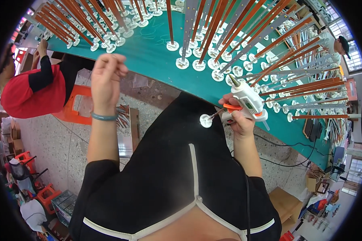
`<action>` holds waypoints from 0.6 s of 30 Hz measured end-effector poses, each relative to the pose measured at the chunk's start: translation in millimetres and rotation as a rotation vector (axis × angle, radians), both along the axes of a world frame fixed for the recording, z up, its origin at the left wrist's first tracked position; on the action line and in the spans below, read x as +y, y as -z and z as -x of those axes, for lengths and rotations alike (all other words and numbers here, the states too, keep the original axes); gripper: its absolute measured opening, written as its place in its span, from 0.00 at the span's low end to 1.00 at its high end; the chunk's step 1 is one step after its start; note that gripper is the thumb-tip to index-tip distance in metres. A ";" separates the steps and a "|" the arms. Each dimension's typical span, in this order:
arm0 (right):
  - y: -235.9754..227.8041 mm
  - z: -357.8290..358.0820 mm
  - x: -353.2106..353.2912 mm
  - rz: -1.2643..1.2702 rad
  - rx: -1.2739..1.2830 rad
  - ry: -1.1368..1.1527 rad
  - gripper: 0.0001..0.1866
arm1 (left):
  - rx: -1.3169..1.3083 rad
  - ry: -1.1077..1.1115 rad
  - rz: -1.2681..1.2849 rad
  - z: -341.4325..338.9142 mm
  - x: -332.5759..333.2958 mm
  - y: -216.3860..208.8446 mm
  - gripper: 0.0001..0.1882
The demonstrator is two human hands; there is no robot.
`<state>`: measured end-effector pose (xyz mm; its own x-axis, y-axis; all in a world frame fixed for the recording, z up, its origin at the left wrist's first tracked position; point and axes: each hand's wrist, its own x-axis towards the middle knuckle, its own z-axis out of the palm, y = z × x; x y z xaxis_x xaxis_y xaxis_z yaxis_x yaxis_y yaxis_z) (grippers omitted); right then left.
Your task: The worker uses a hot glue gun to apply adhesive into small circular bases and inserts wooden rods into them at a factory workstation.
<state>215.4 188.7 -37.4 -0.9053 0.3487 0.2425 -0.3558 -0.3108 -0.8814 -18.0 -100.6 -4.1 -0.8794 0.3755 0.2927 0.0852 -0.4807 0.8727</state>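
- Glue gun (pixel 248 102) sat in the right hand (pixel 239 116), fingers clamped around its grip, nozzle up, near the green table (pixel 149 52) edge.
- Same hand pinched a small stick with a white disc base (pixel 206 120), probably for gluing.
- Left hand (pixel 106 78) was raised far left, loosely closed, apparently holding nothing.
- Finished upright sticks (pixel 197 24) crowded the table beyond.

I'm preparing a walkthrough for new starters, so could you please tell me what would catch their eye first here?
Probably the crowd of orange and grey rods standing on white round bases across the green table at the top. Next, the white glue gun in the right hand, with a small white disc beside it, while the left hand is raised.
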 end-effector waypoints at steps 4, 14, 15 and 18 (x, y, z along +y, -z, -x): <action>1.4 -2.6 -2.2 -0.006 -0.033 -0.021 0.23 | 0.182 0.100 0.108 -25.5 38.1 -22.0 0.03; -9.7 1.4 1.5 -0.048 0.043 -0.011 0.24 | 0.531 0.685 0.709 -68.0 73.3 9.0 0.04; -9.2 1.9 2.4 -0.048 0.041 -0.003 0.24 | 0.476 0.669 0.762 -61.8 52.4 27.3 0.04; -8.9 5.1 5.4 -0.035 0.058 0.006 0.24 | 0.531 0.523 1.261 -50.5 -51.6 107.7 0.06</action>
